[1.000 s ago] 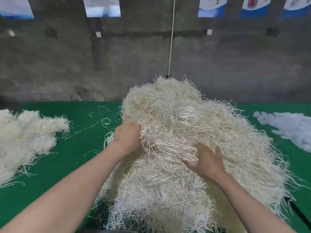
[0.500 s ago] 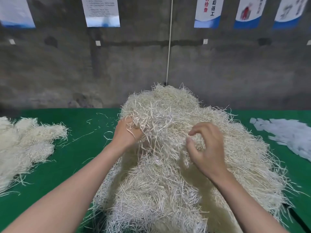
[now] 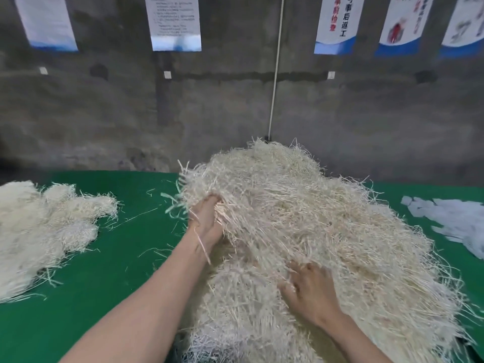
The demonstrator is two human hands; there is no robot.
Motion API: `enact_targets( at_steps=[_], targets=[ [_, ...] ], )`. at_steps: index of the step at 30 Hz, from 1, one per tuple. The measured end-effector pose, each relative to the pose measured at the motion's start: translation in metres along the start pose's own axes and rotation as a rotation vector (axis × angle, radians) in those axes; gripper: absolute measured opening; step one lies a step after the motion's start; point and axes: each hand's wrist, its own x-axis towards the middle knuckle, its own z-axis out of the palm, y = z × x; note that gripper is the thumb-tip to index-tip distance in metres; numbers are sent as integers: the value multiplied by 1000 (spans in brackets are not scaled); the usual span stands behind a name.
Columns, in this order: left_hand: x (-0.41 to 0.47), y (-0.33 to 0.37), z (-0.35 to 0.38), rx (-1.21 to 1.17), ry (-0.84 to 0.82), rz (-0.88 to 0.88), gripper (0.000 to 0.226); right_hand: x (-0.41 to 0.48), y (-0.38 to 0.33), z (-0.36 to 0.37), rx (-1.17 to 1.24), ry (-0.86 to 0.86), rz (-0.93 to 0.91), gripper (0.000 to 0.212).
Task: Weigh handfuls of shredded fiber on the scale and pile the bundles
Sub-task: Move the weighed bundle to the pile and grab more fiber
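A big heap of pale shredded fiber (image 3: 327,218) fills the middle of the green table (image 3: 91,297). My left hand (image 3: 207,221) is pushed into the heap's left flank and grips a handful of strands, which stand up over its fingers. My right hand (image 3: 309,289) lies lower on the heap's near side with its fingertips dug into the fiber, gripping a tuft. A pile of fiber bundles (image 3: 39,231) lies at the table's left. No scale shows in this view.
A spread of white paper scraps (image 3: 450,221) lies at the table's right. Loose strands are scattered on the green cloth between the heap and the left pile. A grey concrete wall with posters and a white cord (image 3: 275,74) stands behind.
My left hand has gathered and lifted more fiber at the heap's left. My right hand dropped from the middle of the heap to its near side and dug in.
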Motion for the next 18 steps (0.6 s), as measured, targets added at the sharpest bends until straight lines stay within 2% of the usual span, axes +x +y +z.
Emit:
enact_targets(
  at_steps=[3, 5, 7, 9, 11, 12, 13, 15, 17, 18],
  targets=[
    [10, 21, -11, -151, 48, -32, 14, -28, 26, 9, -35, -80, 78, 54],
    [11, 38, -13, 36, 97, 64, 12, -35, 30, -2, 73, 3, 47, 54],
    [4, 37, -7, 255, 93, 91, 13, -28, 16, -30, 239, 132, -47, 52],
    [-2, 24, -4, 366, 13, 62, 13, -14, -6, -68, 412, 344, -119, 50],
    [-9, 15, -5, 406, -32, 68, 13, 1, -25, -100, 443, 534, -129, 52],
    [-12, 13, -6, 452, -58, 99, 14, 9, -34, -114, 406, 566, -126, 65],
    [-16, 13, -6, 521, -95, 123, 14, 18, -43, -126, 377, 540, -128, 85],
    [-26, 15, 0, 606, -205, 132, 11, 39, -61, -142, 445, 363, -145, 125],
    [-34, 22, 9, 555, -252, 156, 14, 53, -78, -144, 626, 83, -160, 137],
    [-36, 27, 14, 489, -240, 195, 17, 57, -86, -138, 722, -73, -165, 129]
  ],
)
